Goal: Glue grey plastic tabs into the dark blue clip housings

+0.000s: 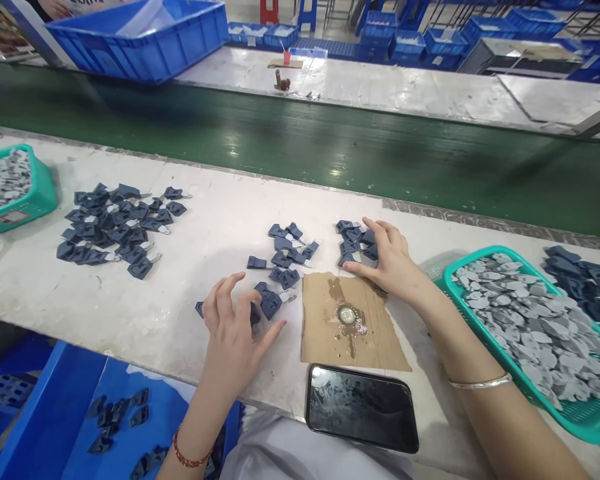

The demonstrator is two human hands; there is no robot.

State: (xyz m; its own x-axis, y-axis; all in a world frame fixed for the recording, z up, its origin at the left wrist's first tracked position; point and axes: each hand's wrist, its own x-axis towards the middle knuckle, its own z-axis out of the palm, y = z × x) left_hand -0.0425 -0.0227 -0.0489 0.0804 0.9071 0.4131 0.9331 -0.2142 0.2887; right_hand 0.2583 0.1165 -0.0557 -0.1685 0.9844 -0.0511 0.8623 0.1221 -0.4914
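My left hand (pixel 235 320), fingers spread and curved, is over a few dark blue parts at the front of the white table, beside a dark blue piece (pixel 269 300). My right hand (pixel 390 260) is spread at the edge of a small group of dark blue parts (pixel 350 233), thumb and index finger apart around them. Between the hands lie several more dark blue parts (pixel 283 260), some with pale tips. A piece of brown cardboard (pixel 325 333) with a small round metal item (pixel 348 315) lies between my hands, nearer the front. What lies beneath my left palm is partly hidden.
A black phone (pixel 363 408) lies at the front edge. Green baskets of grey pieces stand right (pixel 500 252) and far left (pixel 43 190). A larger heap of dark blue parts (pixel 110 223) is left. Below left is a blue bin (pixel 45 413); beyond the table runs a green belt (pixel 280 147).
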